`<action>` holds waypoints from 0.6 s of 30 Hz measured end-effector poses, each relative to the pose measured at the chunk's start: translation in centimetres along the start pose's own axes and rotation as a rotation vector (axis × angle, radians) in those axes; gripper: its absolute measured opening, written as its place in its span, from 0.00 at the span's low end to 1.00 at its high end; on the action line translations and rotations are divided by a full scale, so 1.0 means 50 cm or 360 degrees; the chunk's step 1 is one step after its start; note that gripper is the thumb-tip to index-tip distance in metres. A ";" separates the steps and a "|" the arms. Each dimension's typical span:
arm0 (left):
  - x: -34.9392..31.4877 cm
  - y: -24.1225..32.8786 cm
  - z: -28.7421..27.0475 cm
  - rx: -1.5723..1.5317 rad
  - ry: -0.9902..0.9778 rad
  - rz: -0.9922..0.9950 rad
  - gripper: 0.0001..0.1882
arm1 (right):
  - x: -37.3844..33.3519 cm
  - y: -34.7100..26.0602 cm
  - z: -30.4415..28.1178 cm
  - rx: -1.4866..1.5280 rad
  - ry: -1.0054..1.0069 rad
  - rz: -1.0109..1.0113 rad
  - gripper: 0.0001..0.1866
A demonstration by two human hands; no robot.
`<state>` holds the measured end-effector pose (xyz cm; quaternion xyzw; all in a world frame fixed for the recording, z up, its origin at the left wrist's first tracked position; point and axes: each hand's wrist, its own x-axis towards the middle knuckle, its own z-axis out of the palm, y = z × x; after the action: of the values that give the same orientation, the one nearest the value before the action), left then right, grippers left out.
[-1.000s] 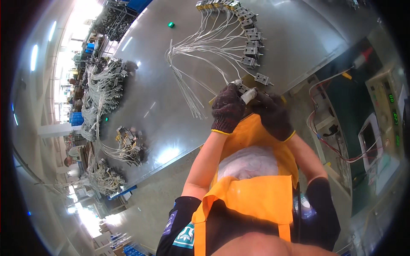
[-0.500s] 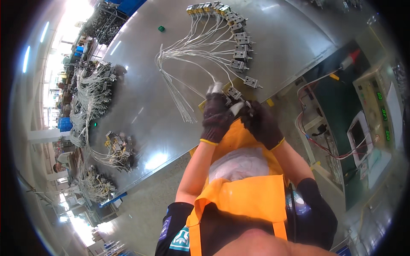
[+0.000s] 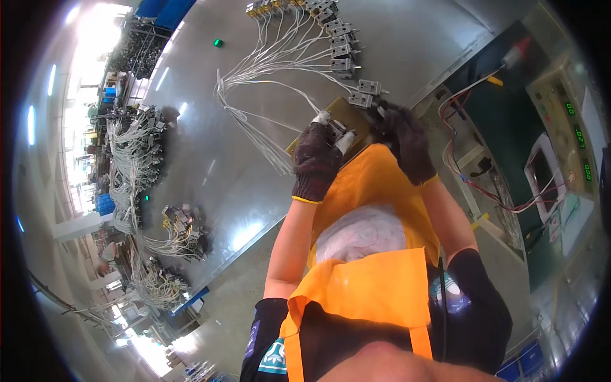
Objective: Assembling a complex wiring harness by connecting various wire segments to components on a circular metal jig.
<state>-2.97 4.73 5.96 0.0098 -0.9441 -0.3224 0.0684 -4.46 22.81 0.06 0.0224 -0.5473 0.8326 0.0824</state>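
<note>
My left hand (image 3: 317, 154), in a dark knitted glove with white-covered fingertips, is closed over the left part of a brass-coloured plate (image 3: 358, 129). Between its thumb and fingers is a small metal part (image 3: 337, 127), mostly hidden; a white cable (image 3: 296, 89) runs up to these fingertips. My right hand (image 3: 407, 143), gloved too, is at the plate's right, fingers curled and slightly blurred; what they hold is hidden. Just beyond those fingertips lies a box-shaped metal unit (image 3: 361, 100), beside another metal unit (image 3: 369, 87) at the near end of a curved row.
More cabled metal units (image 3: 340, 48) fan across the steel table (image 3: 191, 153), their white cables gathered in a bundle (image 3: 223, 89). A small green object (image 3: 218, 43) lies beyond. Heaped cabled units (image 3: 133, 153) line the left; an instrument with green digits (image 3: 573, 127) stands right.
My hands have moved apart, the right going up and rightward. A metal unit that was between them now lies beside the row's near end. The whole view has shifted slightly.
</note>
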 end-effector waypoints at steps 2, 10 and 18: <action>0.003 -0.012 -0.005 0.0135 0.0006 0.0138 0.30 | -0.038 -0.026 -0.017 0.0156 -0.0129 0.0670 0.13; 0.012 -0.019 0.025 -0.0482 0.0067 -0.0180 0.29 | -0.054 -0.017 0.069 -0.0324 -0.0341 0.0150 0.12; 0.026 0.015 0.006 -0.0063 0.0140 -0.0138 0.27 | 0.015 -0.044 0.050 -0.1191 -0.0670 -0.1250 0.06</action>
<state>-4.29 5.43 6.34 0.0636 -0.9323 -0.3428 0.0960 -4.95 21.48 3.16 0.3580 -0.7595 0.4671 0.2769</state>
